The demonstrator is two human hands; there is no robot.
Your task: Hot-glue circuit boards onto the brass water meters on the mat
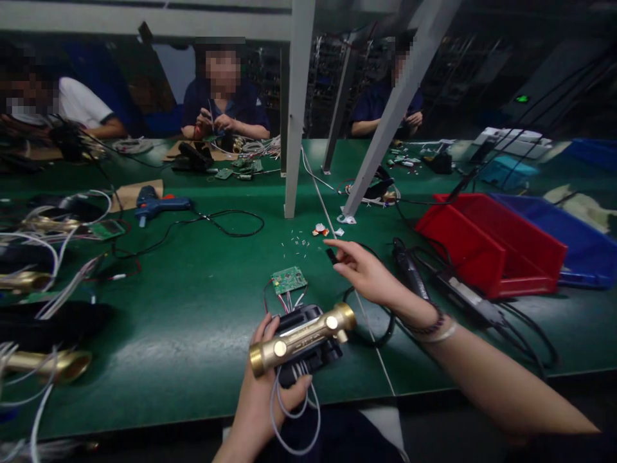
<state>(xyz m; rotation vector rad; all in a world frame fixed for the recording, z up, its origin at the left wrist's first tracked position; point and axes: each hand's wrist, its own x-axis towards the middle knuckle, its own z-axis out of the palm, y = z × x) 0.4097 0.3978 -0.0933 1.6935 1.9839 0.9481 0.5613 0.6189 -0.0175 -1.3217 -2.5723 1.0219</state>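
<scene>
Below right hand (369,273), brass meter body (303,338) gripped by left hand (270,379).

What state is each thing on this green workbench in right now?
Brass tube with black housing: lifted, held in the left hand.
Small green circuit board: lying flat, wired to the housing.
Small black part: pinched in the right hand.
Blue glue gun: lying on the bench, untouched.
Red plastic bin: open; contents not visible.

Legible text: none that I can read; the circuit board (288,280) markings are too small.
</scene>
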